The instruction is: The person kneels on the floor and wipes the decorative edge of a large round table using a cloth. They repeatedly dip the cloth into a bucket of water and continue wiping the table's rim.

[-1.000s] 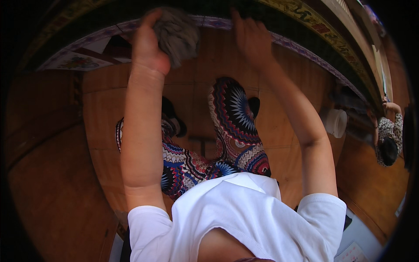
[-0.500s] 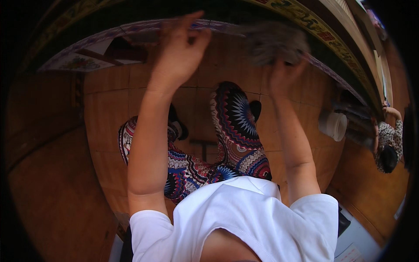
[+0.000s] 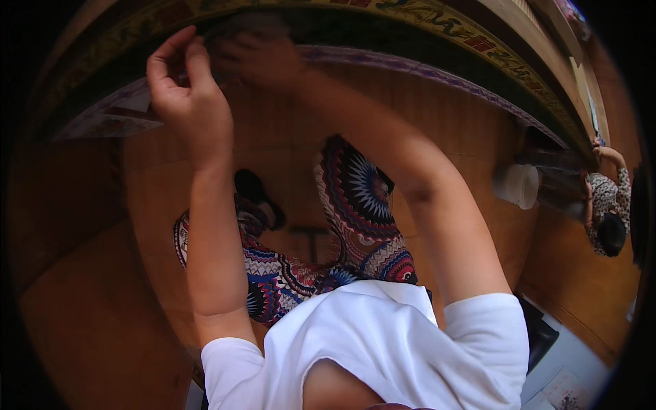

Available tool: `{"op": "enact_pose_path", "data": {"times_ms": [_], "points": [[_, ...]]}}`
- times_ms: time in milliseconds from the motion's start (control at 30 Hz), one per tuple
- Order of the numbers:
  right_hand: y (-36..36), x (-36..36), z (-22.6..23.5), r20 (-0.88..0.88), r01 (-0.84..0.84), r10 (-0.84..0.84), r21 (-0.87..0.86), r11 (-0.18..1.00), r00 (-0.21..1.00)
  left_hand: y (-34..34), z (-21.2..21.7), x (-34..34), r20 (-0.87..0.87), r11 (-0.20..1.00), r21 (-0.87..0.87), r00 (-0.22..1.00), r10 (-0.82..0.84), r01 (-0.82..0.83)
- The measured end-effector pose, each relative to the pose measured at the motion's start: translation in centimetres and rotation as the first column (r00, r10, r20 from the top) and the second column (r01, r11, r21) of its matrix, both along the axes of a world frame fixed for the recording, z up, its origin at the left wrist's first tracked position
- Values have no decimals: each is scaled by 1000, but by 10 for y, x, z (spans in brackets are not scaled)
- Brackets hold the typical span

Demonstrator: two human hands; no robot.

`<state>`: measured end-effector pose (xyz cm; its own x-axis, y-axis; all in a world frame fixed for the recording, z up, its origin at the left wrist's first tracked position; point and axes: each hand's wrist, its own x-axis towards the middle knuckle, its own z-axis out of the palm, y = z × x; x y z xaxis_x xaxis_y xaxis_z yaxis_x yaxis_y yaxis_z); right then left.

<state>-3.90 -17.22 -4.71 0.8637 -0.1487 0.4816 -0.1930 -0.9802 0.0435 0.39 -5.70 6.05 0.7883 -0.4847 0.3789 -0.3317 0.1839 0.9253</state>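
We're looking straight down and both of our arms are stretched up and forward toward the dark patterned edge (image 3: 383,17) that curves across the top of the view. Our left hand (image 3: 188,89) is raised just below that edge, wrist straight, fingers curled loosely with the thumb and fingertips close together; it grips nothing we can make out. Our right hand (image 3: 263,58) has crossed over to the left, just beside the left hand and touching up against that edge. It is pressed over a grey cloth (image 3: 242,27), which sits right at the edge, mostly hidden under the hand and blurred, so we cannot tell whether the fingers are clamped on it or only laid flat on it. The right forearm runs down at a slant from the edge to our white shirt (image 3: 383,342).

Below the edge a purple-trimmed band (image 3: 437,72) follows the same curve, and under that lies the wooden floor (image 3: 96,307). Our patterned trousers (image 3: 355,205) stand well below the edge, with a dark shoe (image 3: 256,195) beside them. Far along the edge to the right a white cylinder (image 3: 517,184) sits on the floor, and past it another person (image 3: 608,205) in patterned clothing bends at the same edge, well apart from our hands.
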Motion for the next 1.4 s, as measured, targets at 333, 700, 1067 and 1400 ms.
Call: {"op": "enact_pose_path", "data": {"times_ms": [333, 700, 1067, 1400], "points": [[-95, -266, -12, -101, 287, -334, -320, 903, 937, 12, 2, -4, -32, 998, -21, 998, -61, 60], [-59, -155, -40, 216, 159, -148, -32, 987, 965, 23, -18, 1, -58, 998, 55, 998, -15, 18], [-35, -24, -4, 121, -237, 257, -154, 959, 959, 15, -10, -1, 146, 992, 124, 989, -18, 0], [-107, -350, -46, 210, 616, -586, -127, 778, 783, 23, -16, -12, 148, 988, 125, 983, -106, 88]]}}
